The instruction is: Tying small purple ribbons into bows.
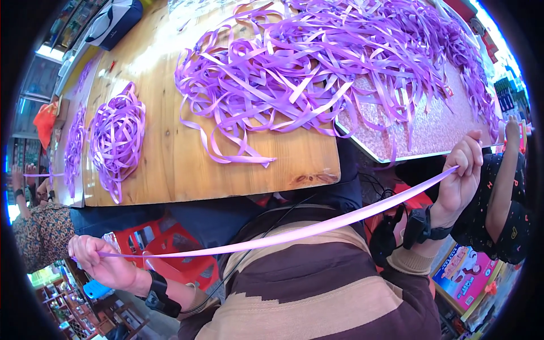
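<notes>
A long purple ribbon (317,226) stretches across in front of my body, sagging slightly between my two hands. My left hand (101,262), low at the left, is closed on one end of it. Higher up at the right, my right hand (462,170) pinches the other end. Beyond them a large tangled heap of purple ribbons (294,73) covers the far and right part of the wooden table (187,175). Some loose strands trail toward the table's near edge. A smaller looped bundle of purple ribbon (117,139) lies apart on the left of the tabletop.
A speckled pinkish board (419,130) adjoins the table at right, partly under the heap. More ribbons (75,148) lie along the left edge. Other people sit at both sides, one in a flowered top (42,232), one in dark clothes (498,204). Red stools (175,249) stand below.
</notes>
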